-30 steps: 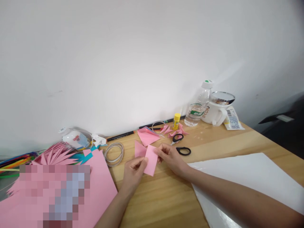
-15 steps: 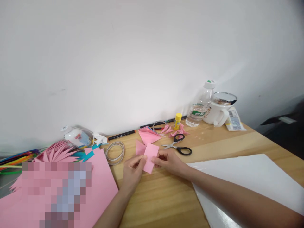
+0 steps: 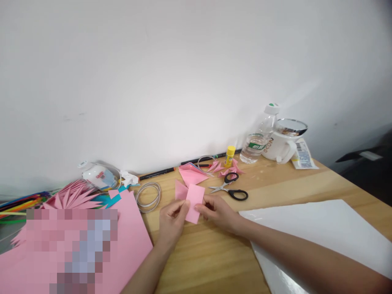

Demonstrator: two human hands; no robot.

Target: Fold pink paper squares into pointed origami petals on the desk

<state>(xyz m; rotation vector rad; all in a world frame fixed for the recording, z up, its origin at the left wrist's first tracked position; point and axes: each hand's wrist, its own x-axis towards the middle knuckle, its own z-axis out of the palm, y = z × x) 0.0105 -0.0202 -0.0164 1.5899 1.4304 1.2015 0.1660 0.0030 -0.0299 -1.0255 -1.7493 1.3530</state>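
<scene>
Between my two hands is a small pink paper rectangle (image 3: 195, 204), held tilted above the wooden table. My left hand (image 3: 173, 218) pinches its left edge between thumb and fingers. On the opposite edge, my right hand (image 3: 218, 211) grips it with the thumb in front; the fingertips behind are hidden. Just behind the rectangle lies another pink paper piece (image 3: 180, 189), and beyond it a folded pink paper stack (image 3: 192, 174). Black-handled scissors (image 3: 229, 188) lie partly open beside my right hand, their blades pointing left.
A yellow glue stick (image 3: 229, 157) stands among pink paper scraps. Behind are a water bottle (image 3: 255, 141) and a white mug (image 3: 277, 148). A coiled cable (image 3: 148, 197) lies left, near large pink sheets (image 3: 131, 228). White board (image 3: 324, 228) covers the right side.
The pink rectangle has turned slightly toward upright in my fingers. Both hands keep their hold and have barely shifted.
</scene>
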